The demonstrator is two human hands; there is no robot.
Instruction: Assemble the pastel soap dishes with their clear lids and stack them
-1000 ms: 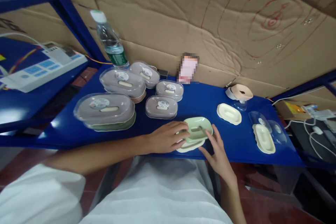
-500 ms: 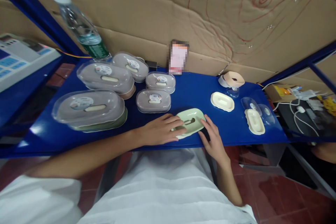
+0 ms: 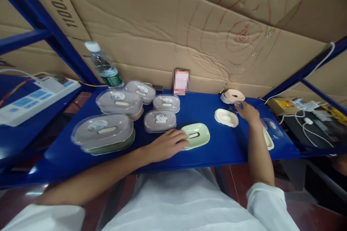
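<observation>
A pale green oval dish [image 3: 200, 141] with a slot in its floor lies near the front edge of the blue table. My left hand [image 3: 173, 142] is closed over the left end of its rim. Reaching far to the right, my right hand [image 3: 249, 113] has its fingers apart at the edge of a small clear lid [image 3: 233, 108]; I cannot tell whether they touch it. Just behind that lid sits a peach oval piece [image 3: 234, 96] with a dark opening. A cream oval dish [image 3: 226, 118] lies to the left of my right hand.
Several lidded oval boxes [image 3: 119, 103] crowd the table's left side, before a water bottle [image 3: 105, 68]. A phone [image 3: 181, 81] leans on the cardboard wall. Beyond my right forearm are another cream dish [image 3: 269, 140] and clear lids [image 3: 271, 127]. A blue frame post [image 3: 306, 79] stands right.
My right hand has left the green dish and moved right and away from me to the clear lid. My left hand stays on the dish. The camera view has tilted upward.
</observation>
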